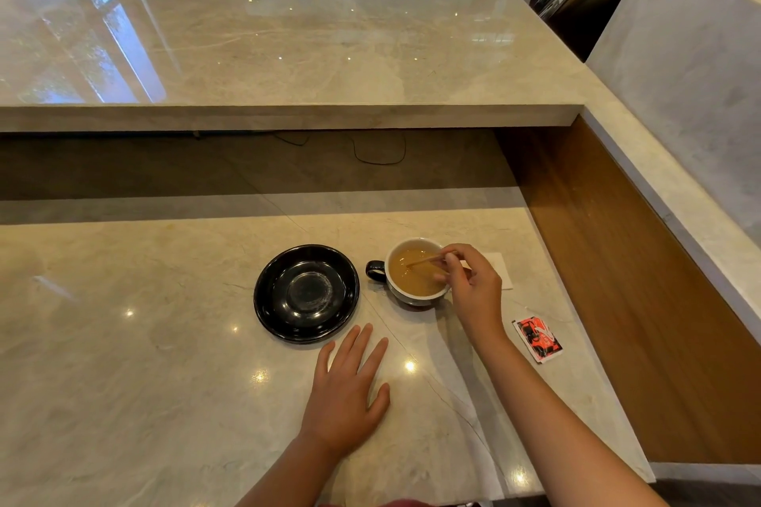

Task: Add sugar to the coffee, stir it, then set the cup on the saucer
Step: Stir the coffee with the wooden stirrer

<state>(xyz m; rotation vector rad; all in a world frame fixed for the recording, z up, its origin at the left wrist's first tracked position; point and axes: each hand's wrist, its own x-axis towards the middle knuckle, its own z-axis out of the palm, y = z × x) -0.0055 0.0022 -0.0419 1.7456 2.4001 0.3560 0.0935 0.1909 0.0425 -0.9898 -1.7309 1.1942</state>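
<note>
A cup [401, 292] with a dark outside, white inside and dark handle pointing left holds light brown coffee [412, 274]. It stands on the marble counter, just right of an empty black saucer [306, 292]. My right hand [471, 288] hovers at the cup's right rim, fingers pinched on a thin wooden stir stick [424, 261] whose tip dips into the coffee. My left hand [348, 387] lies flat on the counter, palm down, fingers apart, below the saucer and holding nothing. A red sugar packet [537, 340] lies on the counter to the right of my right forearm.
A white napkin [500, 270] lies behind my right hand. A raised marble ledge [288, 117] runs across the back, with a wooden side panel [617, 280] on the right. Black cables [379, 158] hang under the ledge. Chairs stand in the room beyond.
</note>
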